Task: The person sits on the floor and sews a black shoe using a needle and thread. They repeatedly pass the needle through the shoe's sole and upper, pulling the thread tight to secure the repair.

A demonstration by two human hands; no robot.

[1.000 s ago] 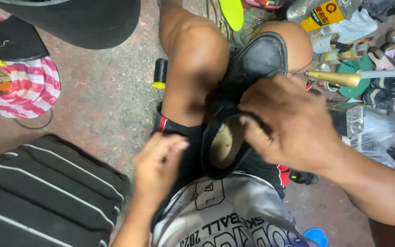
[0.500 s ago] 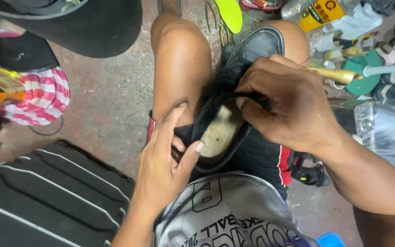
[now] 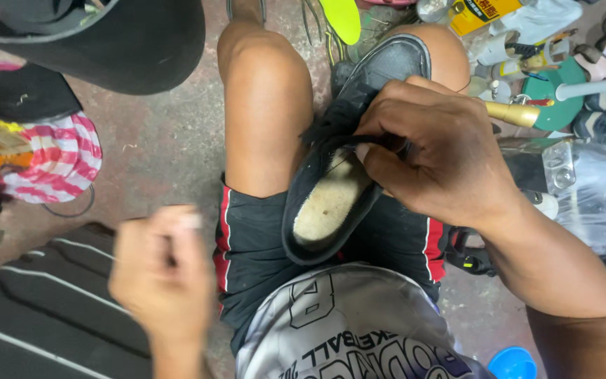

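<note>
Now the black shoe [image 3: 345, 168] sits gripped under the right hand [image 3: 436, 154].

R hand [image 3: 443, 158] grips black shoe [image 3: 348, 168] at collar, shoe resting betw. knees, pale insole [image 3: 331, 207] showing. L hand [image 3: 163, 270] blurred, clenched, off shoe, over lap. Striped cloth [image 3: 61, 158] on floor at left.
</note>
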